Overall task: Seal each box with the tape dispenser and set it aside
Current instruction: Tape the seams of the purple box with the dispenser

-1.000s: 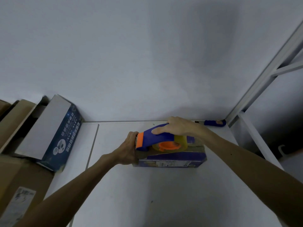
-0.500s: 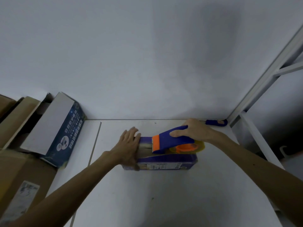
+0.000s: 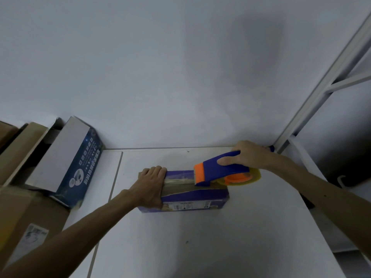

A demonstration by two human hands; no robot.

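Location of box: the box (image 3: 200, 194) lies flat on the white table (image 3: 200, 247), near the middle and just short of the wall (image 3: 180, 77).
Long axis of box: it runs left to right across your view, parallel to the wall, with one long side face toward you.
Left hand: your left hand (image 3: 149, 185) grips the left end of the box, fingers over the top and thumb on the near face.
Right hand: your right hand (image 3: 251, 155) is closed round the blue handle of the tape dispenser (image 3: 220, 170).
Dispenser heading: the orange blade end points left and rests on the box top. The tape roll (image 3: 241, 178) overhangs the right end.
Tape: a tape strip (image 3: 176, 182) lies along the top, from the left hand to the blade.
Handling, box: judge it light, thin-walled cardboard. It is likely to slide on the smooth table and to dent under heavy pressure.
Hold point, box: take it by one short end, clear of the seam.
Handling, dispenser: rigid plastic. Hold the handle only, since the blade edge probably cuts.
Nearby: a blue carton (image 3: 80, 167) leans at the left, well apart.
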